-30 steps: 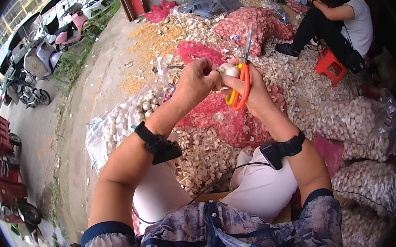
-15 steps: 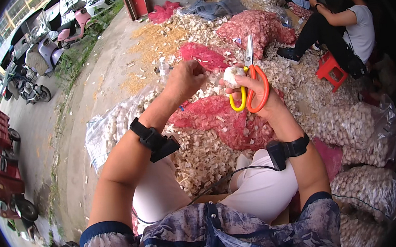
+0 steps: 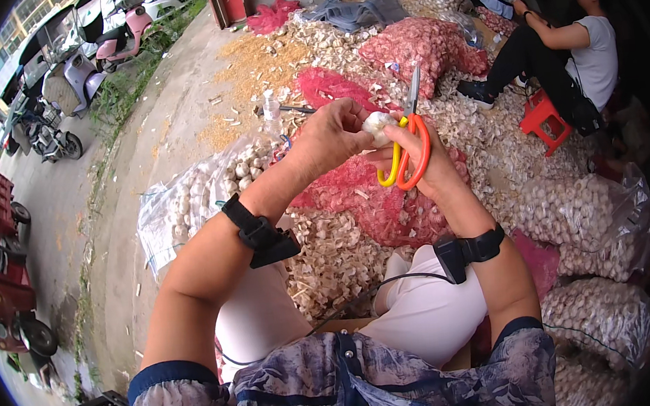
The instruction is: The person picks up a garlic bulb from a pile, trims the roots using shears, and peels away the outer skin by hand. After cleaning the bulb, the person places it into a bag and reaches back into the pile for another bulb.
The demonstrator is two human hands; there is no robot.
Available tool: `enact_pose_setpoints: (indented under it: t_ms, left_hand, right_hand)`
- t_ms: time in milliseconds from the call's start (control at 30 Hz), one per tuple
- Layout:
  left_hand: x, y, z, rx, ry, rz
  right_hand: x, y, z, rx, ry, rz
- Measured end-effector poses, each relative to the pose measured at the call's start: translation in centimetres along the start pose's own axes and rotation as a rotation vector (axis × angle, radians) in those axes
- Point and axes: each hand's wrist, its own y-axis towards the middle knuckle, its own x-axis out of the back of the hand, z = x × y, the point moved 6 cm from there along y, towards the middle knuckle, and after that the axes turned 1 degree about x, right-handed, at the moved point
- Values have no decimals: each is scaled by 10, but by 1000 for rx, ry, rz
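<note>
A white garlic bulb [image 3: 378, 125] is held up in front of me between my two hands. My right hand [image 3: 432, 163] is closed round it and also carries scissors [image 3: 413, 93] with one orange and one yellow handle, blades pointing up and away. The fingers of my left hand [image 3: 334, 130] are bent in and pinch at the bulb's left side. Their tips are partly hidden. Below the hands lies a red mesh bag [image 3: 364, 199] with pinkish garlic inside. A heap of dry garlic skins and stem bits [image 3: 330, 257] fills the ground before my knees.
A clear plastic bag of trimmed bulbs [image 3: 239, 168] lies at left, near a clear bottle [image 3: 272, 108]. Full garlic bags [image 3: 576, 206] are stacked at right. Farther off stands a fuller red mesh sack [image 3: 423, 45]. A person [image 3: 587, 44] sits beside a red stool [image 3: 543, 123].
My left hand has moved right and now meets the garlic bulb. The right hand has shifted slightly left, and the scissors have turned a little with it.
</note>
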Motion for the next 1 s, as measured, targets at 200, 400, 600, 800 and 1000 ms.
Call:
enact_pose_setpoints:
  t_ms: [200,400,600,800,1000]
  left_hand:
    - [-6,3,6,40,-329,48]
    - [-8,4,13,69,-554,49]
    - [-6,1,9,241,-439,-7]
    - [-5,3,12,98,-549,3]
    - [-2,4,12,102,-512,-33]
  right_hand:
    - [4,1,-9,-89,73,-20]
    - [-6,-1,-3,-138,245,11]
    - [-1,3,-8,-52,116,-5]
    - [2,3,-5,-77,171,21]
    - [-1,1,-5,-122,251,28]
